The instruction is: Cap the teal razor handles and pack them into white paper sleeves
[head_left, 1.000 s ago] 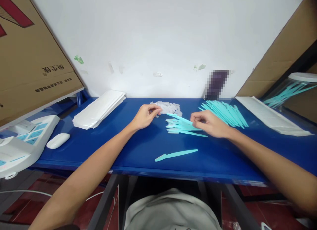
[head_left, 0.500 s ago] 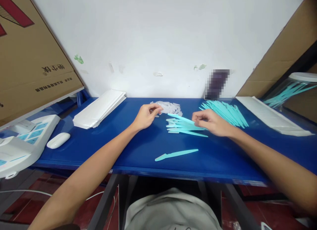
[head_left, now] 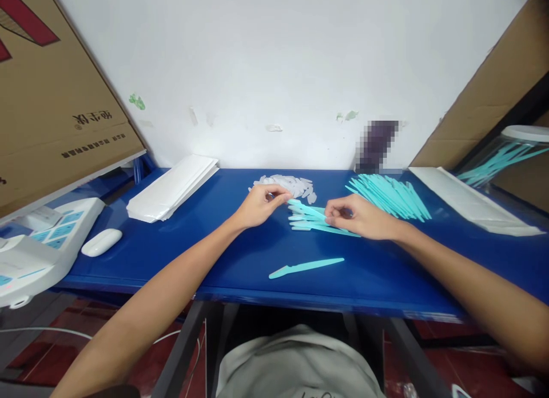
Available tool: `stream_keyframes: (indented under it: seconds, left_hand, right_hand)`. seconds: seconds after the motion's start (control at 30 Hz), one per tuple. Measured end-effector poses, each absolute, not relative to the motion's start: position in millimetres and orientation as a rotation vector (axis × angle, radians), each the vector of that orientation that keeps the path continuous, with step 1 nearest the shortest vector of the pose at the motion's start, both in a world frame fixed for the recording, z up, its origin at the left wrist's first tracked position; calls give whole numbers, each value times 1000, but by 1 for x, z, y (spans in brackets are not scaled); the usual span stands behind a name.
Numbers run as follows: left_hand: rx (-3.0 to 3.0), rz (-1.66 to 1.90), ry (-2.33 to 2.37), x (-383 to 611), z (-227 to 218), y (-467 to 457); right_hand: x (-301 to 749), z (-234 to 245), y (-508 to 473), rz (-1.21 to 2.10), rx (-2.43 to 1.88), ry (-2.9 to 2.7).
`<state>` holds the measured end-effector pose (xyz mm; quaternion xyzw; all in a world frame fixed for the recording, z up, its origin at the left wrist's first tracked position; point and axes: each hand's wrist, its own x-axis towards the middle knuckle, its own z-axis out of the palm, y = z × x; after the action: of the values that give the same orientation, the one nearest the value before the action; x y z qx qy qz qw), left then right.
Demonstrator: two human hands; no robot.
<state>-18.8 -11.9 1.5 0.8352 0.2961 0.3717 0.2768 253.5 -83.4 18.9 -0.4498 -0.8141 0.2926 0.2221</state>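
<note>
My right hand [head_left: 354,215] pinches the handle of a turquoise eyebrow razor [head_left: 316,213], whose blade end points left. At that end, the closed thumb and finger of my left hand [head_left: 266,205] pinch what looks like a small translucent blade cap, mostly hidden by the fingertips. Below the held razor, several more turquoise razors [head_left: 306,227] lie in a loose row, partly covered by my right hand. One single razor [head_left: 306,267] rests nearer the table's front edge. Behind my left hand is a pile of translucent blade caps [head_left: 295,184].
A heap of turquoise razors [head_left: 388,196] lies right of my right hand. White envelopes [head_left: 171,189] and a white sleeve [head_left: 476,203] flank the work area on the blue table [head_left: 206,255]. A white case [head_left: 102,243] sits left, and a jar [head_left: 510,155] holds more razors.
My left hand has moved slightly right, from the cap pile to the razor's blade end. My right hand has shifted a little left with the razor, bringing the hands closer together.
</note>
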Motion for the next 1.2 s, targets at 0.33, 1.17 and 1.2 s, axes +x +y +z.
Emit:
stream_keyframes:
  seconds: [0.33,1.17,1.2]
  left_hand:
    - [3008,429,1129,-56,-1,15]
    - [3023,302,1027,-53,-3,15]
    - [3019,295,1019,-54,-4,16]
  right_hand:
    - [268,27,-76,178,-1424,-2531]
    - [234,31,-103,571,-1096,-2686]
    - [235,30,-101,481,-1081,-2637]
